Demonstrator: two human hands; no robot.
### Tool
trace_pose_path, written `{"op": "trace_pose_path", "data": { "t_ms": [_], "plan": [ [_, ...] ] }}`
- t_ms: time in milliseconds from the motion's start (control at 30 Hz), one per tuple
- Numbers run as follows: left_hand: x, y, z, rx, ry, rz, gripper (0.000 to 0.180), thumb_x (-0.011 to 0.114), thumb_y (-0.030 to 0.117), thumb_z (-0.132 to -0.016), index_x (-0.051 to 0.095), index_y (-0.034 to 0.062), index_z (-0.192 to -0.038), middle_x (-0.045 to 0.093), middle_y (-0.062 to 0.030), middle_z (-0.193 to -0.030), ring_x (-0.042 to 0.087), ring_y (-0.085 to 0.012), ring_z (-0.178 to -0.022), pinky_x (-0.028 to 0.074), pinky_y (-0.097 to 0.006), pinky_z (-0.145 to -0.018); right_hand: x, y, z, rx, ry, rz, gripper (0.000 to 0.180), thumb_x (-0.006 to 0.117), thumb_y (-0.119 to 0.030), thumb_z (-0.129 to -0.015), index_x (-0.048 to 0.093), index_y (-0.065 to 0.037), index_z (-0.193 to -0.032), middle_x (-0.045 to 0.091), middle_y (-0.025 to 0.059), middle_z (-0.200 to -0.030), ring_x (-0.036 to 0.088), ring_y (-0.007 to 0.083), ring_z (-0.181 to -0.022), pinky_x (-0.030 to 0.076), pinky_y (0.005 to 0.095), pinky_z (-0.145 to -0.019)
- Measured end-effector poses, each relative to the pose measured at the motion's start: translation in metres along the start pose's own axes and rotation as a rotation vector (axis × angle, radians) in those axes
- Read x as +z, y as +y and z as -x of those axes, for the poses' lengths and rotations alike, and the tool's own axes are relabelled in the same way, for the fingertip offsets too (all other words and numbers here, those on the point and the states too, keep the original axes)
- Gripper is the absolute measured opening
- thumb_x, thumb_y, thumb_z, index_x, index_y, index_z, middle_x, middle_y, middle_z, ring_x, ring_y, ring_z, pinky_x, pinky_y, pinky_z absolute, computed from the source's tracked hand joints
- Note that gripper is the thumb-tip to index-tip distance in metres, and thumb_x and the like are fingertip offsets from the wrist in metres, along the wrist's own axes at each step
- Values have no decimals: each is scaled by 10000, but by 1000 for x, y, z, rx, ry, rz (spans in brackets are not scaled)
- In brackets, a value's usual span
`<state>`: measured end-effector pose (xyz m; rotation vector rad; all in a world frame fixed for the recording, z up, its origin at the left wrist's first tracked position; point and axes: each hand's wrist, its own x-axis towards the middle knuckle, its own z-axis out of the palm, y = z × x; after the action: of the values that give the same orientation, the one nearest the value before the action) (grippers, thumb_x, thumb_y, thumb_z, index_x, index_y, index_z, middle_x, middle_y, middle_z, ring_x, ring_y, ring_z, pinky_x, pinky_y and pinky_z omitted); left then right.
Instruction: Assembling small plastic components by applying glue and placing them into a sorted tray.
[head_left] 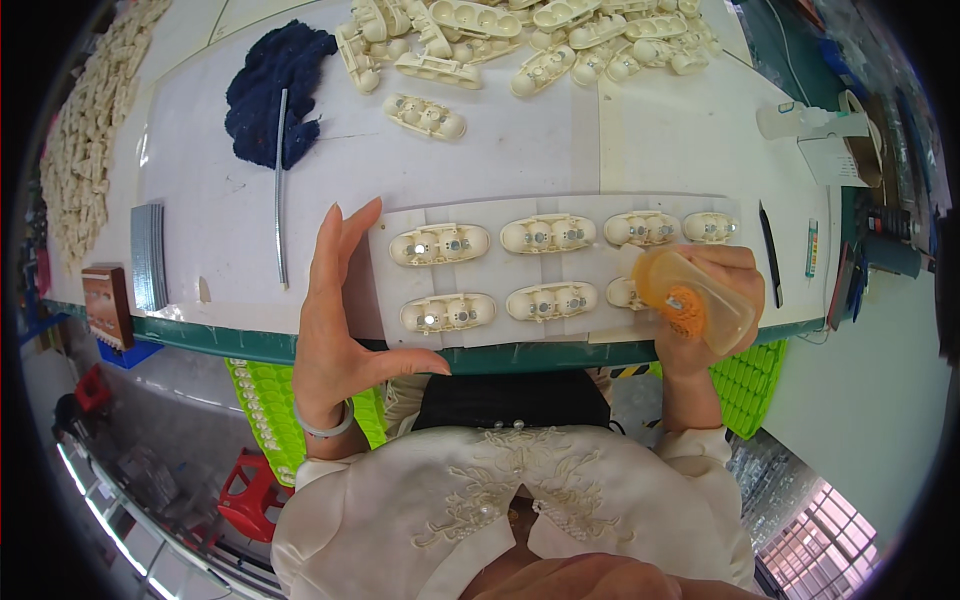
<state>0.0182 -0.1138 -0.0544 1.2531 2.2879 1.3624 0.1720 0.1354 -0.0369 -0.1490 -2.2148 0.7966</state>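
A flat pale board [497, 275] lies at the table's front edge, carrying two rows of oval cream plastic parts [548, 234]. Small shiny round pieces sit in the cups of these parts. My right hand [738, 272] is wrapped round a translucent squeeze bottle [725, 310] with an orange patch on it. The bottle is tilted, its narrow end over a front-row part [624, 292] at the right, which it partly hides. At the board's left edge my left hand [335, 320] is held open, thumb and fingers spread, with nothing in it.
More cream parts [600, 45] are heaped at the back, with a large pile [100, 130] far left. A dark blue cloth [270, 85], a thin metal strip [281, 215], stacked grey strips [148, 255] and a brown block [107, 305] lie left. A black pen-like tool [770, 253] lies right.
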Motion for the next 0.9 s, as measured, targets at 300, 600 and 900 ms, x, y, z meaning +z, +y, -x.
{"op": "trace_pose_path", "data": {
  "t_ms": [300, 600, 900],
  "plan": [
    [1, 1, -1, -2, -7, -17, 1360, 869, 463, -385, 118, -16, -1413, 382, -257, -1360, 406, -351, -1253, 310, -423, -1036, 5, 0, 3, 54, 113, -60, 159, 592, -90, -807, 566, 34, -904, 593, 133, -848, 591, 220, -738, 495, 308, -640],
    [1, 2, -1, -3, -9, -11, 1378, 872, 461, -371, 110, -15, -1416, 372, -253, -1370, 394, -344, -1263, 292, -420, -1047, -14, 18, 7, -7, 207, 78, 237, 544, -197, -860, 559, 38, -886, 571, 132, -812, 579, 216, -710, 473, 287, -601],
    [4, -1, 1, -42, 7, 46, 1393, 860, 477, -354, 107, -10, -1420, 357, -260, -1374, 367, -346, -1278, 253, -417, -1064, -22, 20, 11, 4, 156, 118, 206, 578, -133, -819, 556, 52, -909, 562, 140, -820, 581, 219, -731, 478, 284, -606]
  ]
}}
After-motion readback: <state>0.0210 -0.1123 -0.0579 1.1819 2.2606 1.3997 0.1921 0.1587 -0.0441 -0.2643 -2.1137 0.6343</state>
